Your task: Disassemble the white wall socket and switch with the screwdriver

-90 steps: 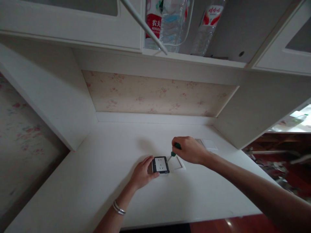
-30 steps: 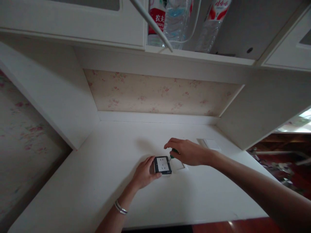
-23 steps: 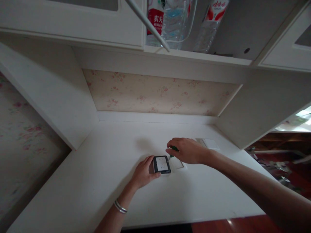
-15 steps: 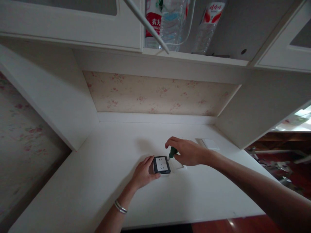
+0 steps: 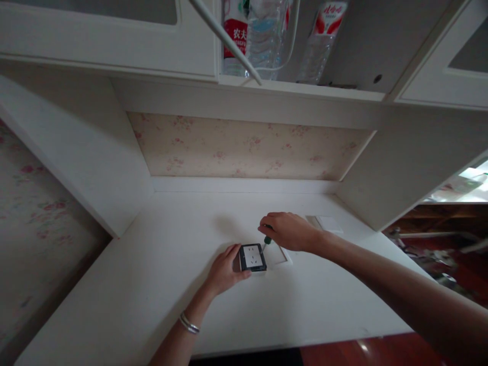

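Note:
On the white counter sits a wall socket with a white slotted face and a dark frame on a pale box. My left hand grips it from the left, thumb along the front edge and fingers at the back corner. My right hand is wrapped around the green handle of a screwdriver. Its shaft slants down to the right side of the socket's dark frame, where the tip is too small to make out. A white frame lies flat just right of the socket, partly under my right hand's shadow.
Farther right on the counter lies a white square plate. Above, an open cabinet shelf holds plastic bottles, with a white rod hanging in front. White side panels bound the counter on the left and right.
My right hand has turned and risen slightly on the screwdriver, covering more of its handle. My left hand still holds the socket in place. The view has shifted a little.

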The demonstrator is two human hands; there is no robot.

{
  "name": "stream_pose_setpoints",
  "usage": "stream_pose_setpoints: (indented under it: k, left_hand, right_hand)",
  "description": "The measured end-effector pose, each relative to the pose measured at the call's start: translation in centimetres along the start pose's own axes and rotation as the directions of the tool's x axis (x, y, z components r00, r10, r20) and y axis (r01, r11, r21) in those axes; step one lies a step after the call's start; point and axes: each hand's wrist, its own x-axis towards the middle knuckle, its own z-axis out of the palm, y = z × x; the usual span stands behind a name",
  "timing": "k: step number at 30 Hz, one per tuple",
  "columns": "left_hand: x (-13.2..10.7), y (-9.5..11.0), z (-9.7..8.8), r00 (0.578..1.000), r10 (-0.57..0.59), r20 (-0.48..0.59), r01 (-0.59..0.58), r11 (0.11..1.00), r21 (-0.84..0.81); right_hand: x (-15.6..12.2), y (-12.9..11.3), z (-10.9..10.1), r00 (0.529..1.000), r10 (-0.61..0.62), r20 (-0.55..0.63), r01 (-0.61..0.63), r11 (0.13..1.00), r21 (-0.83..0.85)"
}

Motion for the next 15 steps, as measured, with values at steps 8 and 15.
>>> stream_pose_setpoints:
  k: [8,15]
  left_hand:
    - [0.2,-0.1,-0.1,1.000,0.007,0.009,-0.007,1.000,-0.017]
    - [1.2,0.7,-1.1,0.995,0.020,0.101,-0.022,1.000,0.015]
  right_hand:
    - [0.2,0.1,0.0,0.999,-0.048,0.016,0.048,0.999,0.021]
    - [0.2,0.4,0.1,0.994,-0.105,0.017,0.104,0.993,0.055]
